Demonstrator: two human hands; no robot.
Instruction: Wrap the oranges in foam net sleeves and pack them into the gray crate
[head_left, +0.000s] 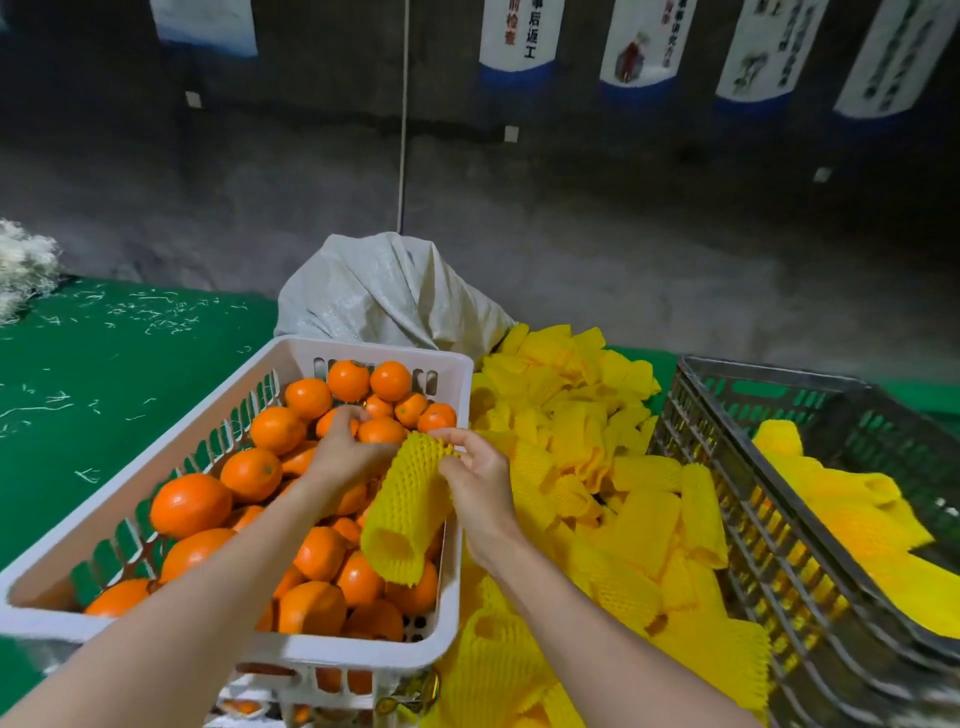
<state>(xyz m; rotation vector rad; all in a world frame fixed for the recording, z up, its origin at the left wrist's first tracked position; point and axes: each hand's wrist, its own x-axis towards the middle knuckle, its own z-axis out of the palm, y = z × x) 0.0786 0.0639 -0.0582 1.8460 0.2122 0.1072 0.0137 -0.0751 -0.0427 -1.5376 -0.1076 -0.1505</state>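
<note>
Two crates flank a heap of yellow sleeves (571, 431): over the white crate (130, 457), left, my left hand (340, 449) curls its fingers round one orange (325, 422) among some two dozen, my right hand (475, 480) pinches one sleeve (402, 514), and the gray crate (753, 525), right, holds several wrapped fruit (852, 514).

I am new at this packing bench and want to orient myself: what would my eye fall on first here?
The bright oranges filling the white crate at the left, where the left hand grips one orange. Beside it, the right hand pinches a yellow foam net sleeve, with a heap of sleeves and the gray crate further right.
</note>
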